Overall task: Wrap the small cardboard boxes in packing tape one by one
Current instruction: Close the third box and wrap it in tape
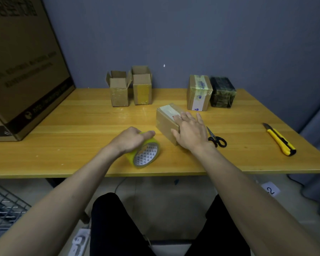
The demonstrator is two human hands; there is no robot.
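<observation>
**Roll in one hand, box under the other: where the wrap could slip**

Head view. We judge the main risk to be the tape itself. Our left hand (131, 139) curls over the top of the tape roll (144, 154), which stands on edge on the table (81, 115), tilted toward us. No free end of tape shows, so the first pull could stick back on the roll or twist, and a roll standing on its edge could run away from us if the grip loosens. The second risk is the box (167, 120): our right hand (189, 130) lies flat on its near end with fingers spread and straight, pressing rather than gripping, so a sideways tug of tape could slide or swing the box under the palm. The scissors (215, 137) lie just beside that wrist, points away from us, and a careless sweep could knock them.

The box lies directly under the right hand, touching it, with a paler strip along its top. The roll sits just left of the box, near but apart. Two open boxes (130, 89) wait at the back; two wrapped ones (210, 93) stand behind the box. A knife (280, 140) lies well apart at right.
</observation>
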